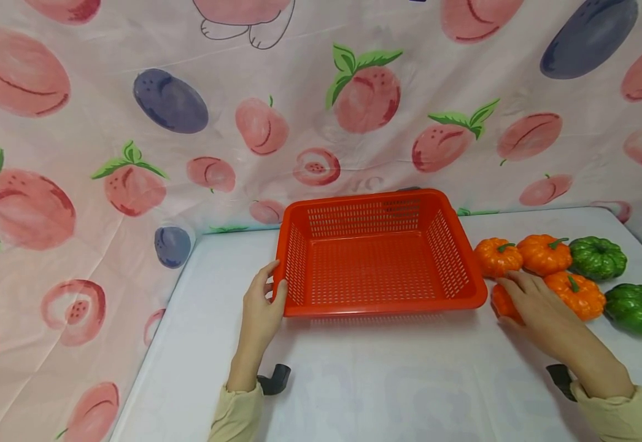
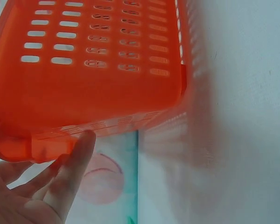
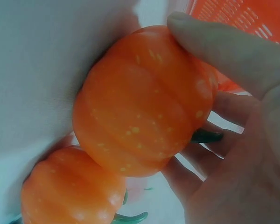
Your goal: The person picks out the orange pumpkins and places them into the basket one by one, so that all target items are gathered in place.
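Observation:
A red plastic basket (image 1: 382, 307) with slotted walls stands on the white table. My left hand (image 1: 262, 313) holds its left rim; in the left wrist view the thumb lies along the basket's end wall (image 2: 98, 95) and the other fingers are partly hidden under the rim. To the right of the basket, my right hand (image 1: 542, 313) grips a small orange pumpkin (image 3: 144, 102) with yellow specks. The thumb lies on one side and the fingers reach round the stem side. From the head view this pumpkin is mostly covered by the hand.
Beyond the right hand sit more orange pumpkins (image 1: 544, 253) and two green pumpkins (image 1: 597, 258), close together. One orange pumpkin (image 1: 498, 258) is beside the basket's right wall. A fruit-print cloth (image 1: 277, 55) hangs behind the table (image 1: 365, 380).

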Tool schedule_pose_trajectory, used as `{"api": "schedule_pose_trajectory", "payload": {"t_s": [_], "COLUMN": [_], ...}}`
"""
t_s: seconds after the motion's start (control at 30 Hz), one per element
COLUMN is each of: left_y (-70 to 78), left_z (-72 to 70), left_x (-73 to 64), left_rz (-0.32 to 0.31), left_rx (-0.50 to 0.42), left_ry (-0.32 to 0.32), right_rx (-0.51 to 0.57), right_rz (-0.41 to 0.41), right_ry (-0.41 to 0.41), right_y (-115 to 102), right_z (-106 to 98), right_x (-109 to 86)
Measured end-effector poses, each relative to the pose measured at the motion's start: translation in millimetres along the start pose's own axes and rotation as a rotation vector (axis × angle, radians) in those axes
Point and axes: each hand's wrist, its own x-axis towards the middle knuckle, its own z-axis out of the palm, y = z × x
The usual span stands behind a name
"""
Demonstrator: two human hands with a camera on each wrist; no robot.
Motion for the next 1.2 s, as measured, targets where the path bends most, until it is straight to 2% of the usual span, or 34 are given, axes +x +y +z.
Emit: {"api": "schedule_pose_trajectory", "payload": {"t_s": [0.23,0.47,0.9,1.2], "left_y": [-1.4,-2.2,-3.0,-1.8], "left_z": [1.0,1.9,1.8,1.4], "left_x": [-0.8,-1.1,-0.9,-1.9], "left_rz": [0.004,-0.004,0.020,-0.020], "left_rx": [-0.043,-0.042,-0.065,-0.087], "left_ry": [-0.012,-0.014,-0.004,-0.024], "right_rx": [-0.002,0.008,0.018,0.021], "right_rz": [-0.011,-0.003,0.066,0.054], "right_ry": [0.018,0.013,-0.080,-0.085], "right_y": [2,2,-1,-1], "right_z": [1,0,-7,-13], "right_x": [0.9,0.7,5.1,5.4]}}
